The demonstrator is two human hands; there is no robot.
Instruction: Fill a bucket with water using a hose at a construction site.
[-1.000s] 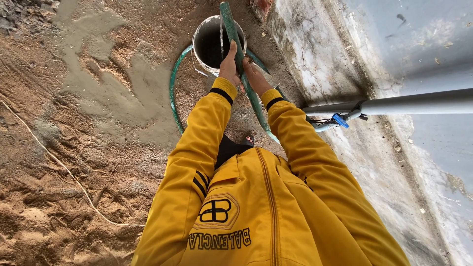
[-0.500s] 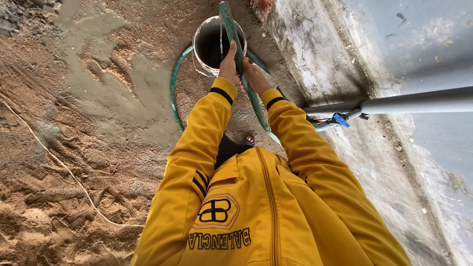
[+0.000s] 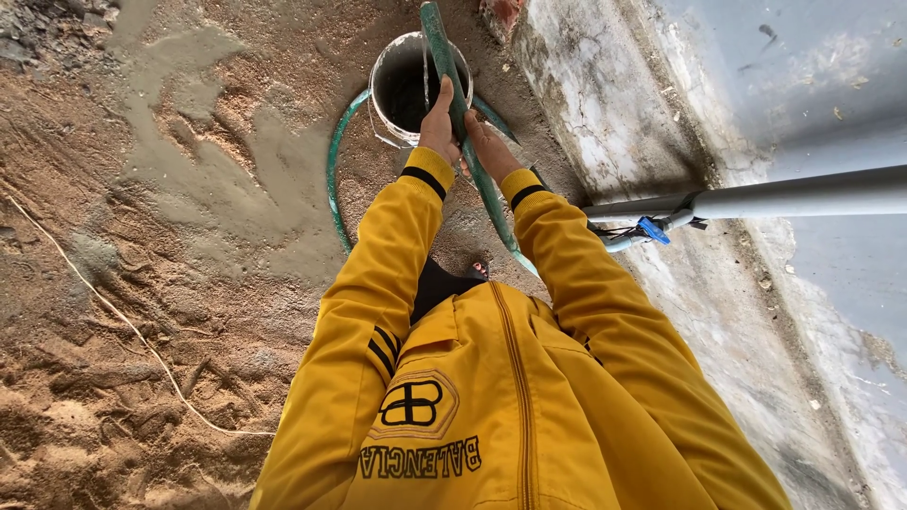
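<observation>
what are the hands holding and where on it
Both the left hand and right hand grip a green hose a little way back from its end, which points into the bucket.

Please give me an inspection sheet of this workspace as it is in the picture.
Surface: sandy ground with a grey wet patch.
Job's things: green hose held over a pale bucket; the hose loops around the bucket.
Clutter: small rubble at top left.
Hands: left hand and right hand both grip the hose.
Cables: thin pale cord across the sand.
Surroundings: stained wall, grey pipe with blue clip.
</observation>
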